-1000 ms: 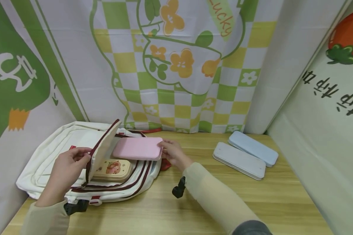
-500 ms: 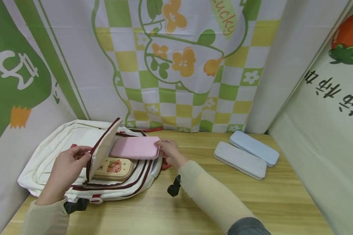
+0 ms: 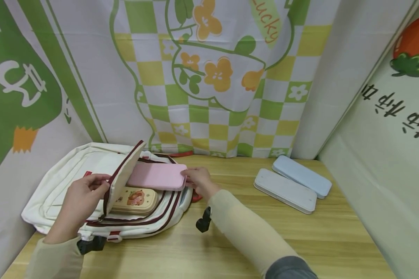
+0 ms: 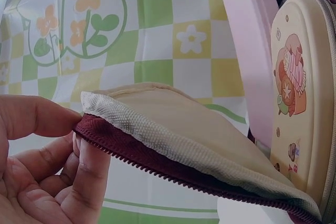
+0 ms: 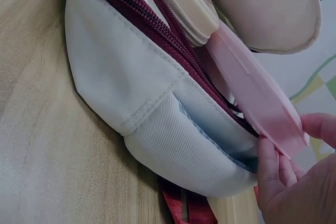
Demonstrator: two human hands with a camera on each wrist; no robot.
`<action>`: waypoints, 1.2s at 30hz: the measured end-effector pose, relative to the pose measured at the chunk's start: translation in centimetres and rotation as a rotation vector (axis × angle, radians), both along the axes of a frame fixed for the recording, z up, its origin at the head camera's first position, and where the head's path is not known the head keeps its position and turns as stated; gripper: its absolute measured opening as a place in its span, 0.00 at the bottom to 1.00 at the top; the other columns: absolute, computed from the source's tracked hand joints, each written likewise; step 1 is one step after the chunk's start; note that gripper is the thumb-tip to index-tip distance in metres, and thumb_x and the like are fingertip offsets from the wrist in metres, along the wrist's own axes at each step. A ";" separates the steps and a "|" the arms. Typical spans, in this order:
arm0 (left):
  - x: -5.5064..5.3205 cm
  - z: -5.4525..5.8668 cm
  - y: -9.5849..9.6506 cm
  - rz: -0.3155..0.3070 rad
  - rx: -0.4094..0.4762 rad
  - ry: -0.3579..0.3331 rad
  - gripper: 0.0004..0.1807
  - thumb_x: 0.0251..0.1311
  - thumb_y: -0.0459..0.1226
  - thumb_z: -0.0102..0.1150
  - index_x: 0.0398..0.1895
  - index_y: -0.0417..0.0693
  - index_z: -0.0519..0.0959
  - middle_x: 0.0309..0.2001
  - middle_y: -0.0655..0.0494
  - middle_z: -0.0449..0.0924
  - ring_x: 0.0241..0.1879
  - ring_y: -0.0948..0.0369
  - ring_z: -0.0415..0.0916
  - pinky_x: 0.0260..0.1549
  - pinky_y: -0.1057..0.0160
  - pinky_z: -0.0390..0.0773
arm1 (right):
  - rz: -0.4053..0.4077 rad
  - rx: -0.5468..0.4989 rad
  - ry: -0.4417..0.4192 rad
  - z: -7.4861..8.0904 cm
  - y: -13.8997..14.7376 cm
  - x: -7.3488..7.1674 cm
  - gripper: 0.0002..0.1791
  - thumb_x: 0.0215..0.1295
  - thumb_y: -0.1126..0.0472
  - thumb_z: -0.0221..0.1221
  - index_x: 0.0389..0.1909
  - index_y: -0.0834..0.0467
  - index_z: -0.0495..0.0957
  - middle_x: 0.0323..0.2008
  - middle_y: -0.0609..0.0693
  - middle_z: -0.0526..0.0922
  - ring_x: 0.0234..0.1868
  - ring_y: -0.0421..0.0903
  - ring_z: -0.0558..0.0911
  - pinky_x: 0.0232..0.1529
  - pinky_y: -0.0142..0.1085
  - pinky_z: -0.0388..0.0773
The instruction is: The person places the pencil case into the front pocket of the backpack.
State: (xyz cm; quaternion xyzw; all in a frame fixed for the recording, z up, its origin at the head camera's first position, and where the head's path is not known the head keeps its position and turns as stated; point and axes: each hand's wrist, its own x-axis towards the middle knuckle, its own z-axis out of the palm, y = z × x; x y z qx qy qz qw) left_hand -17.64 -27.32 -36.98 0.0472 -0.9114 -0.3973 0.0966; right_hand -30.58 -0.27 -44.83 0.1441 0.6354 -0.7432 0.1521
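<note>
A white backpack (image 3: 66, 174) with dark red zips lies on the table, its front pocket flap (image 3: 122, 178) lifted. My left hand (image 3: 82, 199) pinches the flap's zipped edge between thumb and fingers, as the left wrist view also shows. My right hand (image 3: 202, 181) pinches the right end of a pink pencil case (image 3: 158, 176), whose left end reaches in behind the flap. Nearer to me, a cream pencil case (image 3: 137, 199) with a cartoon picture lies in the pocket opening, partly covered by the flap. In the right wrist view the pink case (image 5: 257, 87) slants beside the cream one.
On the right of the wooden table (image 3: 265, 240) lie a pale grey-white case (image 3: 284, 190) and a light blue case (image 3: 302, 176), side by side and slanted. A patterned curtain (image 3: 209, 131) hangs behind. A red strap (image 5: 189, 203) trails from the backpack.
My right hand has moved left, and the pink pencil case has slid a little further left under the flap. The left hand keeps its hold on the flap.
</note>
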 end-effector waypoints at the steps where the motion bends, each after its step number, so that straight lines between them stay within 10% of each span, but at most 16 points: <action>1: 0.0 0.0 0.0 0.000 0.000 0.000 0.16 0.72 0.32 0.52 0.55 0.29 0.80 0.41 0.43 0.83 0.33 0.65 0.76 0.28 0.69 0.78 | 0.004 0.001 0.001 0.0 -0.1 0.0 0.18 0.66 0.71 0.65 0.55 0.72 0.77 0.42 0.59 0.84 0.38 0.46 0.85 0.42 0.37 0.85; 36: -0.1 0.0 0.0 0.007 0.019 -0.038 0.17 0.72 0.33 0.52 0.56 0.30 0.80 0.44 0.41 0.82 0.38 0.60 0.78 0.30 0.69 0.79 | 0.066 0.117 0.088 0.8 -4.4 0.1 0.17 0.66 0.70 0.65 0.53 0.72 0.78 0.43 0.59 0.81 0.37 0.49 0.86 0.44 0.40 0.85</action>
